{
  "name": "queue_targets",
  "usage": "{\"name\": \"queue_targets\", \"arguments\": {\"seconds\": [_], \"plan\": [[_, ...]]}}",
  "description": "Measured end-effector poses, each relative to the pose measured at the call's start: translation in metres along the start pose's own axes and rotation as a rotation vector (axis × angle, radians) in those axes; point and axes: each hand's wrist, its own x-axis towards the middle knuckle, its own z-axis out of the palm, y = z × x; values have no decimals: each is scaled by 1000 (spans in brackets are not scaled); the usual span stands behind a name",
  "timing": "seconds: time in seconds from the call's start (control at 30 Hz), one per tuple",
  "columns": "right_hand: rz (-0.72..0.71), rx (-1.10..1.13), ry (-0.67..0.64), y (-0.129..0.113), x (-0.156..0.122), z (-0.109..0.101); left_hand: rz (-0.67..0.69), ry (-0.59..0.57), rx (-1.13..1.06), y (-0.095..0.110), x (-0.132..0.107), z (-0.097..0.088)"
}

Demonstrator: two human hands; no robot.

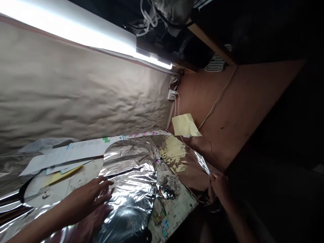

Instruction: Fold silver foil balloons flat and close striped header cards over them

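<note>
Left hand [86, 199] spread wide over the crinkled aluminium foil [126, 158]; right hand [219, 185] pinching its right edge; one hard tug there and that thin sheet could tear!

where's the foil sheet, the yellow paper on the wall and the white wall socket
silver foil sheet [129, 182], head view, crinkled middle
yellow paper [186, 125], head view, centre
white wall socket [172, 95], head view, faceplate

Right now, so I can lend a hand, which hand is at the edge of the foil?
The right hand, at the silver foil sheet's outer edge; the left hand has its fingers spread across the foil's surface instead.
</note>
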Motion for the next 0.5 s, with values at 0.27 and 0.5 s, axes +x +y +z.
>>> {"name": "queue_targets", "arguments": {"seconds": [0.27, 0.5], "plan": [[-45, 72, 187, -40, 8, -11, 123, -119, -405, 114, 75, -50], [-324, 160, 78, -202, -8, -41, -372, -315, -1438, 176, 148, -26]]}}
